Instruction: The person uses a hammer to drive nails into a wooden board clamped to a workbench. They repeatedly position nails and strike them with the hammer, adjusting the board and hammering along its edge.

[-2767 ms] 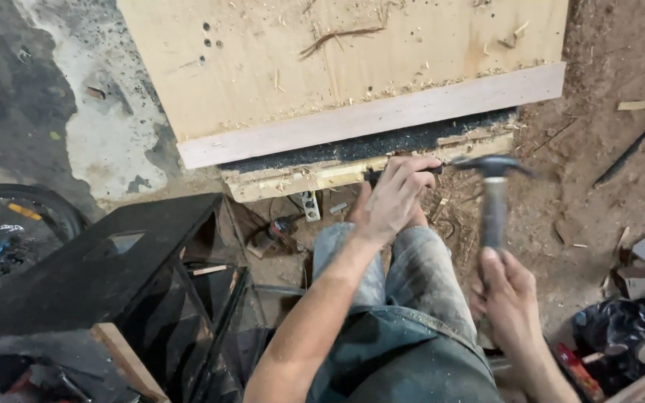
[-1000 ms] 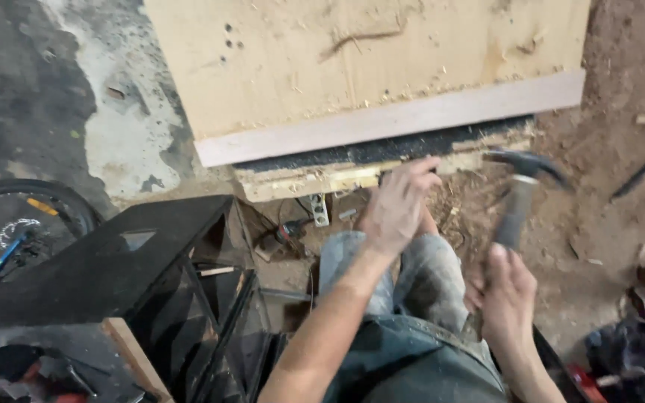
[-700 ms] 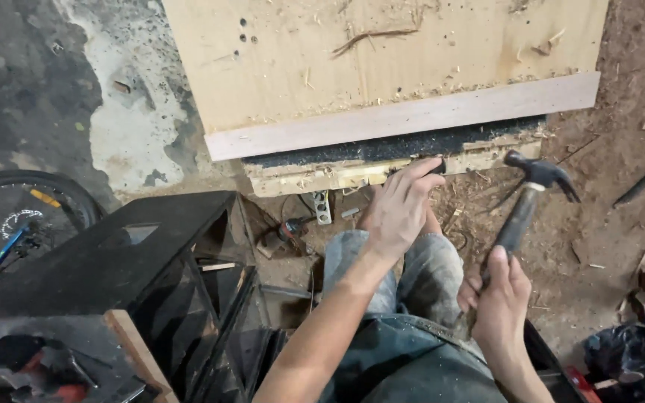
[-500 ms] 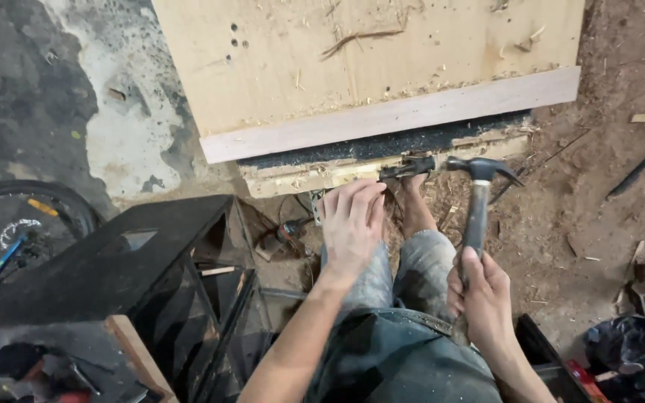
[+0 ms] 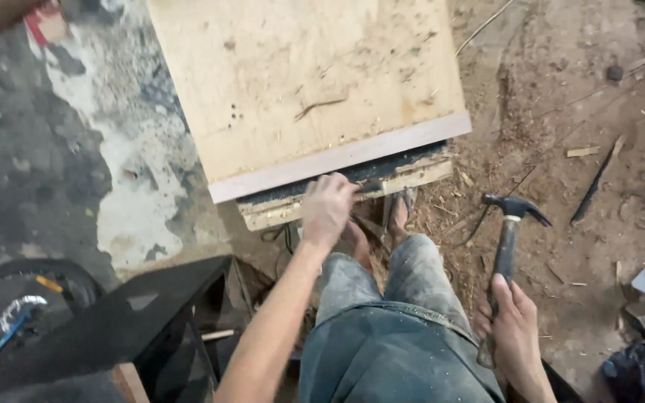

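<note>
Bicycle wheel [image 5: 24,298] shows at the far left, on dark concrete, and just right of it stands a black metal frame [image 5: 113,336]. Above them a large plywood board [image 5: 300,82] lies flat on the floor, with a pale strip along its near edge. Under this edge a rough wooden batten [image 5: 337,198] sticks out. The left hand [image 5: 328,209] rests on the batten — its fingers are curled down onto the wood, but I cannot tell if they pinch something small. Below it are the person's knees in dusty grey trousers [image 5: 390,328]. To the right, well apart from the board, the right hand [image 5: 513,336] is closed around the handle of a claw hammer [image 5: 508,242] — its head points up, above the sawdust-covered ground.
</note>
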